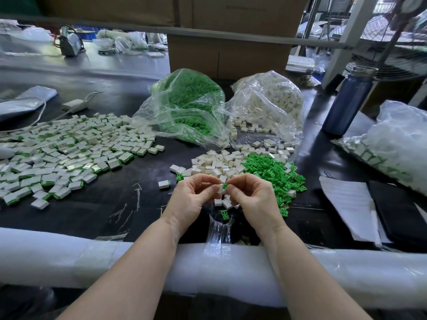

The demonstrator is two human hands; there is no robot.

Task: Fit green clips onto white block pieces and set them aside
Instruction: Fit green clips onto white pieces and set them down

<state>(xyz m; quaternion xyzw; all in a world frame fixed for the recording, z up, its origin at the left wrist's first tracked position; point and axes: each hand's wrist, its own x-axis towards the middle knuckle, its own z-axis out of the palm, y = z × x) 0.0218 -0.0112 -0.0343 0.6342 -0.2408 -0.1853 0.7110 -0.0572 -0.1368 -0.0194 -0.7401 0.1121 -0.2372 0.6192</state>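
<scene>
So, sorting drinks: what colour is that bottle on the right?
Dark blue bottle, grey lid; head view.

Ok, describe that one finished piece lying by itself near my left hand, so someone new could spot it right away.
Start at the big spread of finished pieces on the left of the black table. Move right toward the left hand; just beyond its knuckles lies the lone finished piece. It is a white block with a green end, lying alone on bare table, touching no pile.
</scene>
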